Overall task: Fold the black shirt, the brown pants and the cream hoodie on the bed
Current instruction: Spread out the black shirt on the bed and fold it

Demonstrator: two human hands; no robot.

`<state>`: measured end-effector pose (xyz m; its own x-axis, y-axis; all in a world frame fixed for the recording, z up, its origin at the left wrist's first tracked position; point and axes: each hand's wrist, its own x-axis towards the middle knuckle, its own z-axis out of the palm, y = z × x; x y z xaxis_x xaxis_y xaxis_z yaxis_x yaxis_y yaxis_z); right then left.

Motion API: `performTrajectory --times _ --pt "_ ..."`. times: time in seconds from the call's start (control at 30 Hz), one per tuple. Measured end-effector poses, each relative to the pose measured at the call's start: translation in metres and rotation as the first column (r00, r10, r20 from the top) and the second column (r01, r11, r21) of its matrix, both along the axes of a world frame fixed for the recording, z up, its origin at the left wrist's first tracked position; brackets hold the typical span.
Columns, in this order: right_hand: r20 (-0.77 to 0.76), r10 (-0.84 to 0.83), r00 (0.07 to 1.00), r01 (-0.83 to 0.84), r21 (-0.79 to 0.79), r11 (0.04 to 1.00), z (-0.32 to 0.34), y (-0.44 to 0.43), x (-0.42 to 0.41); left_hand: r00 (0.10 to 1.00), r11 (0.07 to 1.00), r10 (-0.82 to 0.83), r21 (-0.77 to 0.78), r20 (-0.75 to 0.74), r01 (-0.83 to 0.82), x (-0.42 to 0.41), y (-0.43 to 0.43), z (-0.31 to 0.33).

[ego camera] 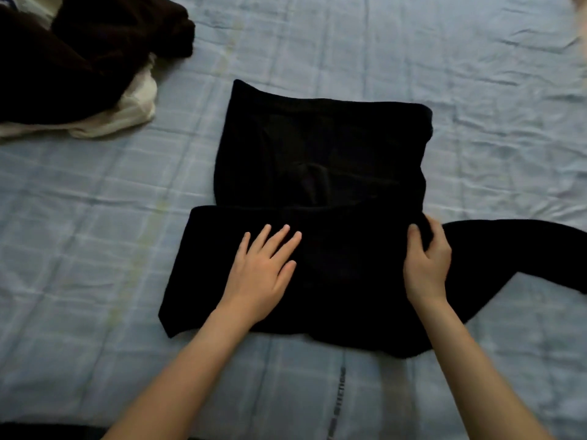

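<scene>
The black shirt [320, 147] lies flat in the middle of the bed, one sleeve folded across its near part and the other sleeve stretching off to the right. My left hand [263, 268] rests flat on the folded sleeve, fingers spread. At the shirt's right edge, where the loose sleeve starts, my right hand [427, 255] pinches the fabric. The brown pants [79, 49] lie bunched at the far left, on top of the cream hoodie [127, 112], which shows only as a pale edge beneath them.
A light blue checked bedsheet [476, 90] covers the bed, wrinkled toward the right. A strip of printed lettering [338, 395] runs along the sheet near me.
</scene>
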<state>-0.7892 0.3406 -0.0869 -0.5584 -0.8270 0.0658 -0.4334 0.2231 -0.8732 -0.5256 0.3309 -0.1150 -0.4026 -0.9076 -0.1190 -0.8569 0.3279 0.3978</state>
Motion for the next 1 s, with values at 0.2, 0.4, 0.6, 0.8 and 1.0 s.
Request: performTrajectory --times 0.2,0.4,0.6,0.8,1.0 --pt "-0.120 0.144 0.982 -0.119 0.191 0.974 -0.048 0.013 -0.042 0.964 0.999 -0.039 -0.009 0.265 0.043 -0.030 0.009 -0.040" --pt "-0.177 0.094 0.980 -0.077 0.096 0.992 -0.027 -0.005 -0.046 0.971 0.999 -0.012 -0.034 0.238 0.021 -0.032 0.010 -0.028" --pt "-0.237 0.059 0.970 0.011 0.284 0.959 -0.017 -0.018 -0.094 0.973 0.998 -0.047 -0.040 0.226 0.058 -0.040 0.003 -0.023" --pt "-0.701 0.318 0.638 -0.098 0.336 0.937 -0.039 -0.003 -0.059 0.955 0.997 -0.052 -0.047 0.292 0.069 -0.036 0.007 -0.046" --pt "-0.530 0.548 0.648 -0.179 0.593 0.785 -0.093 0.009 -0.023 0.964 0.993 -0.069 -0.080 0.255 0.092 -0.034 0.008 -0.060"
